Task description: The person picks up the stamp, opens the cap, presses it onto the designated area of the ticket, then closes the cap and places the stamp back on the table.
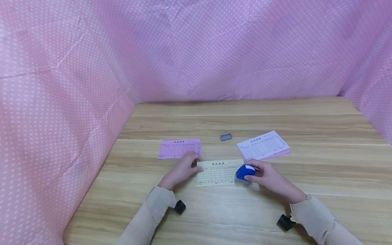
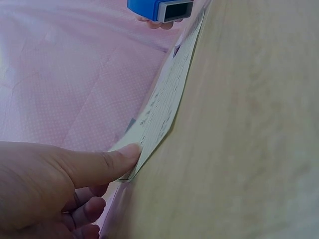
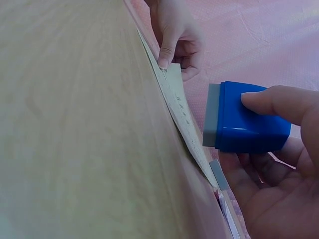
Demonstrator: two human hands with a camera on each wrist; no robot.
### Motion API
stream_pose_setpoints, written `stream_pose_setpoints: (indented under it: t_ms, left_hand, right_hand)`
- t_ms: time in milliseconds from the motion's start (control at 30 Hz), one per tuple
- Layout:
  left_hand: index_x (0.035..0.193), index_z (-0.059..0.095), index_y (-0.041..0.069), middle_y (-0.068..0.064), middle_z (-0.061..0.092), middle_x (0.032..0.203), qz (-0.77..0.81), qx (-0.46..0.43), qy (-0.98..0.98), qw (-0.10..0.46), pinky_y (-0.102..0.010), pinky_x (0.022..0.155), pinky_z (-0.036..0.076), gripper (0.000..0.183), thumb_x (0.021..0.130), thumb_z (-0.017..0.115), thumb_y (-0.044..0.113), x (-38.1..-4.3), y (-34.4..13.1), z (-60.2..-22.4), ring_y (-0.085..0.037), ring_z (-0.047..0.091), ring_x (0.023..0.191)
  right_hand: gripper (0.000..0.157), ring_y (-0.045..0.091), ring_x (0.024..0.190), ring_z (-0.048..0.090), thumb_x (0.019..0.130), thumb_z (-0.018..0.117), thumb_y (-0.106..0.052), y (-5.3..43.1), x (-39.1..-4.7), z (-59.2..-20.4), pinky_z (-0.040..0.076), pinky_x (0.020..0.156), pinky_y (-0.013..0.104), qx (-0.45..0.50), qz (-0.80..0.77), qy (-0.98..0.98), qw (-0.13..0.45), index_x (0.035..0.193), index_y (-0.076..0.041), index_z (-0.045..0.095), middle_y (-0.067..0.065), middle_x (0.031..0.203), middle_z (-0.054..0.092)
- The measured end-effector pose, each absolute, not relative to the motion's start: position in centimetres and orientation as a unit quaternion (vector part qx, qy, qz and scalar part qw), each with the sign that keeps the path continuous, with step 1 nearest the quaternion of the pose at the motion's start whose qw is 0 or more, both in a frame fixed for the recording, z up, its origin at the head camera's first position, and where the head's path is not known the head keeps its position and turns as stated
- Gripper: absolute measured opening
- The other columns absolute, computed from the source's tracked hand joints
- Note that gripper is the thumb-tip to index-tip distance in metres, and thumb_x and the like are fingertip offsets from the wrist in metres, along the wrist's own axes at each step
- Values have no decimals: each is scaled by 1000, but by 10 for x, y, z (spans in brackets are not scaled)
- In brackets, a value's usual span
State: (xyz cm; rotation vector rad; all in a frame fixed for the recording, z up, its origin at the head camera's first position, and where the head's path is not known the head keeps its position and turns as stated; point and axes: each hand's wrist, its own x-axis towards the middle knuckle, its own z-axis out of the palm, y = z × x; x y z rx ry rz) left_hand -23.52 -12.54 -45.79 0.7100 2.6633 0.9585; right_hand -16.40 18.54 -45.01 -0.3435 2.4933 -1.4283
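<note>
A pale yellow printed form (image 1: pixel 214 175) lies near the middle of the wooden table. My left hand (image 1: pixel 183 169) pinches its left end, the thumb on top and the other fingers beyond or under the edge. My right hand (image 1: pixel 267 178) grips a blue self-inking stamp (image 1: pixel 245 172) between thumb and fingers over the form's right end. In the right wrist view the stamp (image 3: pixel 254 117) is tilted, its grey base held apart from the paper. The stamp's dark face shows in the left wrist view.
A pink form (image 1: pixel 180 148) lies at the left, beyond my left hand. A white form (image 1: pixel 263 144) with a pink sheet under it lies beyond my right hand. Between them, farther back, sits a small grey stamp cap (image 1: pixel 226 136). Pink dotted cloth (image 1: pixel 214 51) hangs behind the table.
</note>
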Motion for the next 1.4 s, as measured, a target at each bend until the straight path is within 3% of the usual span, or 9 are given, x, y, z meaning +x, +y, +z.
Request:
stream_pose_setpoints:
  t_ms: [167, 400, 633, 767, 1067, 1400]
  left_hand:
    - [90, 62, 15, 3, 57, 90, 315, 249, 910, 104, -30, 81, 42, 15, 85, 74, 22, -236, -126, -458, -15, 47, 89]
    - [89, 62, 18, 5, 59, 86, 308, 255, 912, 89, -31, 80, 41, 9, 91, 67, 25, -237, -127, -458, -15, 49, 87]
    - [81, 56, 17, 5, 47, 70, 327, 238, 909, 97, -22, 62, 36, 19, 96, 60, 29, -237, -127, -457, -11, 45, 68]
    - [75, 50, 15, 4, 44, 67, 336, 221, 912, 82, -20, 59, 34, 27, 94, 62, 30, -237, -127, -456, -11, 42, 64]
    - [77, 54, 13, 1, 53, 69, 398, 159, 900, 80, -22, 56, 40, 25, 94, 61, 30, -239, -126, -454, -13, 46, 62]
    - [80, 53, 8, -2, 58, 71, 481, 113, 866, 75, -22, 54, 41, 24, 95, 60, 25, -245, -124, -456, -14, 46, 61]
  right_hand:
    - [41, 29, 112, 61, 90, 70, -22, 186, -164, -450, 54, 93, 40, -122, -489, 855, 122, 125, -5, 59, 18, 126, 60]
    - [40, 29, 113, 61, 90, 70, -23, 186, -165, -451, 54, 93, 39, -122, -494, 852, 124, 125, -6, 60, 17, 125, 60]
    - [40, 28, 112, 61, 90, 69, -24, 185, -164, -451, 55, 92, 38, -118, -495, 851, 128, 125, -5, 59, 18, 125, 60]
    - [45, 30, 113, 60, 90, 69, -25, 185, -164, -450, 55, 92, 40, -112, -496, 851, 131, 128, -4, 58, 20, 129, 57]
    - [46, 28, 110, 60, 90, 69, -24, 186, -164, -450, 55, 92, 39, -112, -497, 851, 131, 128, -3, 57, 20, 127, 59]
    - [48, 28, 110, 61, 90, 69, -24, 184, -164, -450, 56, 91, 39, -106, -499, 849, 140, 130, 0, 56, 22, 126, 59]
